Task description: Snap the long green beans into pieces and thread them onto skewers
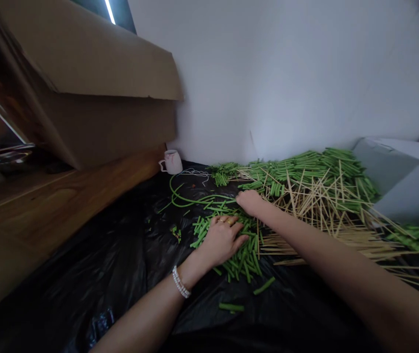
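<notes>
My left hand, with rings and a beaded bracelet at the wrist, lies palm down with fingers apart on a heap of short cut green stalks. Just beyond it, my right hand is closed near the ends of several long, curved green stalks. What its fingers hold, if anything, is hidden. To its right are loose bamboo skewers. Behind these, rows of green pieces threaded on skewers are stacked along the wall.
Black plastic sheeting covers the work surface. A white mug stands at the back beside thin white string. A large cardboard box rises at left, and a pale box sits at right. Two cut pieces lie near the front.
</notes>
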A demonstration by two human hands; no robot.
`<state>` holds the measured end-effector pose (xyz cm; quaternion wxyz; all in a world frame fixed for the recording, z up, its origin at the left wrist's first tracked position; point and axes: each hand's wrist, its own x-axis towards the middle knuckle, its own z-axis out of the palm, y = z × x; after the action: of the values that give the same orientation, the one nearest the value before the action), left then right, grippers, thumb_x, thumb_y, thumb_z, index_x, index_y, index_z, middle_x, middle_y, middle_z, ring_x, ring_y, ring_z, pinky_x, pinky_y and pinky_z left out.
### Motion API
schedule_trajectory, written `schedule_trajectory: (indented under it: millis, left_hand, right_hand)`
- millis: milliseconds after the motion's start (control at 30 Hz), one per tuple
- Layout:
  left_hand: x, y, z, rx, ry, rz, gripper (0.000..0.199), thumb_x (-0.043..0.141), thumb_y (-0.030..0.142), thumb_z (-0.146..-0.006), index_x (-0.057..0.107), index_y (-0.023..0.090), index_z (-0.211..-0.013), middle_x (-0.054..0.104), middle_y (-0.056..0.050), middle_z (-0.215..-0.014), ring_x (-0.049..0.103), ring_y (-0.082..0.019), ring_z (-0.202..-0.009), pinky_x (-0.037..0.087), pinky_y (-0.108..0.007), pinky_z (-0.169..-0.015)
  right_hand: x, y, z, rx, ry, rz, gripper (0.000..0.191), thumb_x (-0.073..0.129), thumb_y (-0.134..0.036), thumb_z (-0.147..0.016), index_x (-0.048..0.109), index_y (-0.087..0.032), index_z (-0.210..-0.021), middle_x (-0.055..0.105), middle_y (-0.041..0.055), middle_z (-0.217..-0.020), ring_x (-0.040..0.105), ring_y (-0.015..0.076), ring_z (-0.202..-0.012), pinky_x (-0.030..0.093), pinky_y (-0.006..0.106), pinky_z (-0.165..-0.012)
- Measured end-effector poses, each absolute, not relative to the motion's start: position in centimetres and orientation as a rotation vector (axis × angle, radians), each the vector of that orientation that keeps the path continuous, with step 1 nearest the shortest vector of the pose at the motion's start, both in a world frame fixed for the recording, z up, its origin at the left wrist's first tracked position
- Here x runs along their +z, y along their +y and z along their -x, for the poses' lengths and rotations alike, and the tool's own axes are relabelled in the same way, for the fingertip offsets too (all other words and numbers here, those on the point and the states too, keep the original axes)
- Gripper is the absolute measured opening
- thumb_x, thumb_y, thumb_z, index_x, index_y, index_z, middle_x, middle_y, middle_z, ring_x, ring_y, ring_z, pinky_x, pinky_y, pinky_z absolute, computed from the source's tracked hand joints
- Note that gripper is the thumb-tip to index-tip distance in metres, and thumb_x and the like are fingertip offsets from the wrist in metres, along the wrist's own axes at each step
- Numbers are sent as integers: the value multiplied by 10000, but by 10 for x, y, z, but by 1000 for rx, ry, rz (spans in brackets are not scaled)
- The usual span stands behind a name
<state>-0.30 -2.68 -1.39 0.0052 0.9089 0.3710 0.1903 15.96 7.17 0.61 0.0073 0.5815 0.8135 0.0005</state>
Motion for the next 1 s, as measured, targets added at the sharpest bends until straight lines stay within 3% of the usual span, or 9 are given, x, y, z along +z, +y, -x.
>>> schedule_trajectory:
  millis: [133,233,367,500,633,767,867,1000]
  left_hand:
    - [-13,-27,3,592,1160,-2849,350,456,455,-955,640,210,-1125,634,-85,-1280,552,-279,-1158,375,-457,-968]
    - [-14,-28,3,604,1157,-2852,361,447,460,-959,638,203,-1124,634,-83,-1287,552,-279,-1160,378,-452,-971]
    - [-14,-27,4,613,1161,-2828,351,462,463,-953,644,211,-1117,630,-77,-1300,551,-278,-1172,383,-454,-980]
    - [-13,-26,5,646,1145,-2791,349,495,444,-940,632,206,-1154,630,-91,-1298,559,-283,-1167,392,-465,-986]
    - [-11,-24,4,716,1073,-2741,340,554,382,-912,616,194,-1188,666,-106,-1215,589,-278,-1102,416,-450,-974]
    - [-6,-19,6,874,956,-2604,247,545,238,-898,652,205,-1118,696,-74,-1147,600,-242,-1076,423,-412,-982]
    - [-2,-13,10,1022,980,-2438,290,471,117,-879,692,210,-1041,716,-51,-1092,603,-221,-1064,429,-388,-967]
    - [4,-6,15,1145,1033,-2030,278,479,238,-917,686,176,-1093,738,-56,-930,644,-192,-859,484,-325,-808]
  right_hand:
    - [27,78,-159,-201,2707,-1964,91,644,-139,-842,678,-102,-917,708,164,-1004,659,273,-1019,485,396,-903]
    - [53,89,-158,-519,2883,-2143,86,588,-178,-867,652,-127,-838,719,135,-880,678,241,-910,501,328,-818]
    - [72,92,-162,-1326,2968,-2331,208,481,-302,-938,567,-178,-795,644,27,-640,600,135,-551,497,252,-559]
    - [43,57,-170,-2227,2870,-2186,211,595,-399,-860,567,-199,-800,679,28,-766,583,99,-568,506,223,-551]
    - [-7,11,-179,-2853,2580,-1995,286,730,-452,-725,607,-209,-812,687,18,-766,573,108,-553,492,234,-505]
    - [-26,-10,-186,-3212,2323,-1841,297,785,-418,-681,643,-214,-842,696,3,-802,566,95,-558,493,226,-525]
    - [-24,-12,-188,-3352,2205,-1755,290,805,-388,-671,662,-215,-855,696,-8,-807,557,80,-556,486,209,-533]
    - [-22,-13,-184,-3421,2120,-1698,268,817,-363,-668,677,-210,-838,695,-10,-794,561,77,-560,481,202,-534]
